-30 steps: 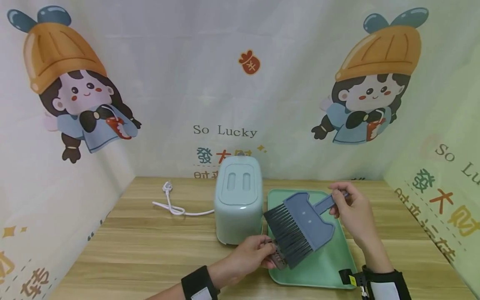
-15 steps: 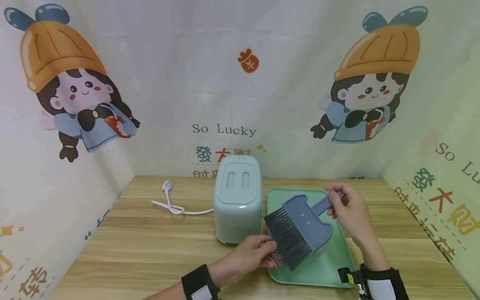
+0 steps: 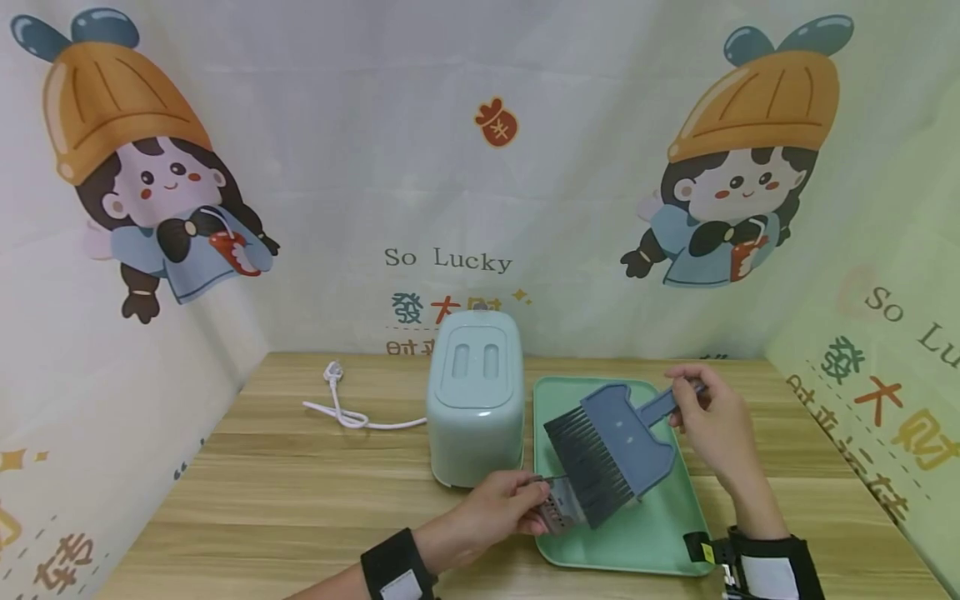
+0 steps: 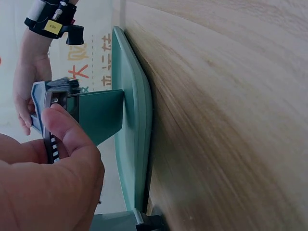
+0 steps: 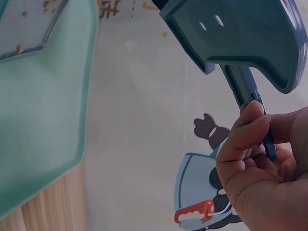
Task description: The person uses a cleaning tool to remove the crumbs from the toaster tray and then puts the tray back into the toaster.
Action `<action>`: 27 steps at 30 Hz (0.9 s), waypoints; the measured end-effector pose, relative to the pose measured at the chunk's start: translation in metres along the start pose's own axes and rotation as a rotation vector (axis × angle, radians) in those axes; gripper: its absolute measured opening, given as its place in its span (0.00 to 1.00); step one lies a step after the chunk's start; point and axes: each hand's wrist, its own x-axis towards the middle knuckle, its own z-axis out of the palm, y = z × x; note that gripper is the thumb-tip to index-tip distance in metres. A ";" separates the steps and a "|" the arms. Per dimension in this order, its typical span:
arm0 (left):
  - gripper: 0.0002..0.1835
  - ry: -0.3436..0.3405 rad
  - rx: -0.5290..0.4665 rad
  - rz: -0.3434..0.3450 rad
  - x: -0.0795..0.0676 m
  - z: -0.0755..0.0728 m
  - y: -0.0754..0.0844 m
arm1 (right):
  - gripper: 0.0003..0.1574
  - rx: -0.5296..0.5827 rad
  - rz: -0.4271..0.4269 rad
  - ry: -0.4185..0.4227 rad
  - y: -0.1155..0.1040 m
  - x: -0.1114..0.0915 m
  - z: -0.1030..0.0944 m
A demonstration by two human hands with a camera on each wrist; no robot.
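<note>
My right hand (image 3: 716, 429) pinches the handle of a blue brush (image 3: 630, 437) with dark bristles, held tilted above the green tray (image 3: 637, 560). My left hand (image 3: 498, 504) grips the near end of a grey crumb tray (image 3: 562, 505), over the left front of the green tray. The bristle tips lie across the crumb tray and hide part of it. In the right wrist view, small brown crumbs dot the crumb tray (image 5: 29, 24), and fingers curl round the brush handle (image 5: 238, 84). The left wrist view shows thumb and fingers (image 4: 67, 154) closed on the crumb tray's edge.
A pale green toaster (image 3: 476, 425) with a two-slotted top stands just left of the green tray. Its white cord and plug (image 3: 352, 417) lie on the wooden table (image 3: 300, 500) further left. Printed cloth (image 3: 337, 167) hangs behind and at both sides.
The brush shifted slightly left and down, then swept back up and right. More of the crumb tray shows now. The left hand has hardly moved.
</note>
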 end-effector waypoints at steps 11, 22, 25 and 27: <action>0.12 0.020 0.003 0.003 0.000 0.002 -0.001 | 0.09 -0.009 -0.061 -0.030 -0.009 -0.002 0.016; 0.12 0.011 0.023 -0.028 -0.002 0.001 -0.001 | 0.10 -0.099 -0.048 0.017 0.001 -0.001 0.004; 0.13 0.015 0.016 -0.017 -0.001 0.001 -0.003 | 0.10 -0.058 -0.057 0.033 -0.007 -0.001 0.005; 0.13 0.022 0.010 -0.012 0.000 0.001 -0.004 | 0.09 -0.045 -0.073 0.026 -0.013 -0.003 0.008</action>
